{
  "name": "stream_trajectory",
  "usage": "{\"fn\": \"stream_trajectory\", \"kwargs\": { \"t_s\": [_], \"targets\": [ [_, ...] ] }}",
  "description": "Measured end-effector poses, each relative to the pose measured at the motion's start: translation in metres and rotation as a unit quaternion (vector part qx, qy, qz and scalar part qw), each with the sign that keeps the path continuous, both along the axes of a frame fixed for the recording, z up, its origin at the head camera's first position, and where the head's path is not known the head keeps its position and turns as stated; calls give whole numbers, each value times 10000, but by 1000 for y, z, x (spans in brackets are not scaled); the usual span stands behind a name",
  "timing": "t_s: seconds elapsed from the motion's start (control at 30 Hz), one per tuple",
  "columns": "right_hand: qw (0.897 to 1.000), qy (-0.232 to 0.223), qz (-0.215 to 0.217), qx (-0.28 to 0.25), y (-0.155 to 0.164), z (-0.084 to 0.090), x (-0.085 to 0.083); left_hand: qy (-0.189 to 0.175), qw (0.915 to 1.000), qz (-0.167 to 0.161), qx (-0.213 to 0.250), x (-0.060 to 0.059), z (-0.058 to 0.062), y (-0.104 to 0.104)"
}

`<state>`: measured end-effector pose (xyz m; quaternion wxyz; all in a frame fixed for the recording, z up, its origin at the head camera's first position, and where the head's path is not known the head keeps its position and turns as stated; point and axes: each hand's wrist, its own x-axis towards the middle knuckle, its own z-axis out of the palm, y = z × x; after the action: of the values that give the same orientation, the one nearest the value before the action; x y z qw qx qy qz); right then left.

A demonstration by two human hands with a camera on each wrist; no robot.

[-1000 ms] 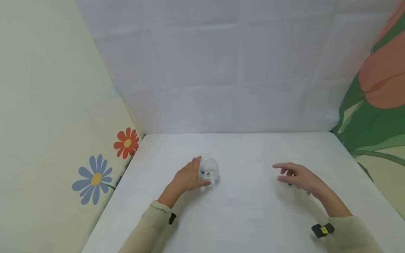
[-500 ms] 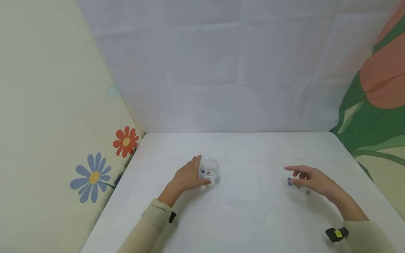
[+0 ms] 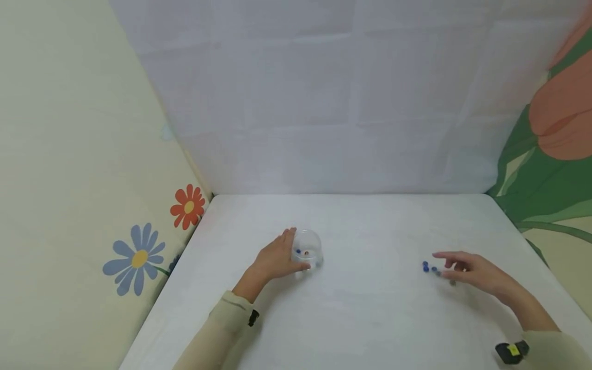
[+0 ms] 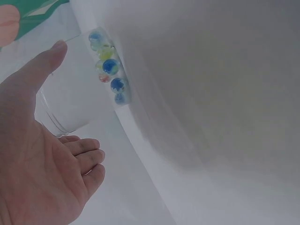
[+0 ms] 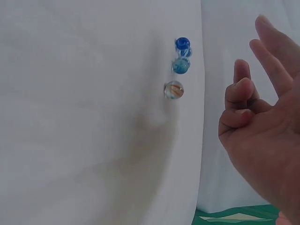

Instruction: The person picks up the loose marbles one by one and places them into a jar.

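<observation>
My left hand [image 3: 276, 258] curls round a small clear cup [image 3: 307, 248] standing on the white table [image 3: 361, 318]. In the left wrist view the thumb lies along the cup [image 4: 65, 105] and the fingers curl on its other side; several blue, yellow and orange marbles [image 4: 108, 70] lie in its bottom. My right hand [image 3: 472, 270] hovers low over the table's right side with index and middle fingers out, holding nothing. Just left of its fingertips lie two blue marbles [image 3: 429, 267]. The right wrist view shows the blue marbles [image 5: 182, 54] and a clear orange-streaked marble [image 5: 174, 90] beside my right hand [image 5: 262, 122].
White cloth walls [image 3: 324, 103] close the back of the table. A cream panel with flower prints [image 3: 139, 259] stands on the left, and a panel with a green and orange flower [image 3: 550, 154] on the right. A small grey marble [image 3: 452, 282] lies under my right hand.
My right hand has drawn back to the right and nearer me, uncovering the blue marbles on the table. The left hand and the cup have stayed put.
</observation>
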<state>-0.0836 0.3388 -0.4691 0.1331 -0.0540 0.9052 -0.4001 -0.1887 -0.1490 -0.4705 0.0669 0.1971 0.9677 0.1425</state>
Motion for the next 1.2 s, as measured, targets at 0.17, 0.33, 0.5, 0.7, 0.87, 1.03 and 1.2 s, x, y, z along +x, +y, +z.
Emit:
{"fn": "stream_trajectory", "kwargs": {
  "t_s": [0.17,0.33,0.5,0.7,0.87,1.03,1.2],
  "targets": [
    [9999,-150,-6,-9,13,-5,5,-16,10000,-3,-33,0,0,0],
    [9993,-351,-117,33,22,-9,8,-8,10000,-4,-63,-1,0,0],
    [9988,-477,-106,19,29,-14,9,-13,10000,1,-45,0,0,0],
    [9983,-583,-37,11,36,-22,7,-43,10000,20,-60,0,0,0],
    [9972,-658,-61,339,40,-27,3,-48,10000,22,-62,-1,-2,0],
    [9958,-673,-112,602,43,-31,1,-46,10000,26,-48,-1,-3,0],
    [9957,-601,-92,696,42,-32,0,-34,10000,41,-37,0,-1,1]
  ]
}}
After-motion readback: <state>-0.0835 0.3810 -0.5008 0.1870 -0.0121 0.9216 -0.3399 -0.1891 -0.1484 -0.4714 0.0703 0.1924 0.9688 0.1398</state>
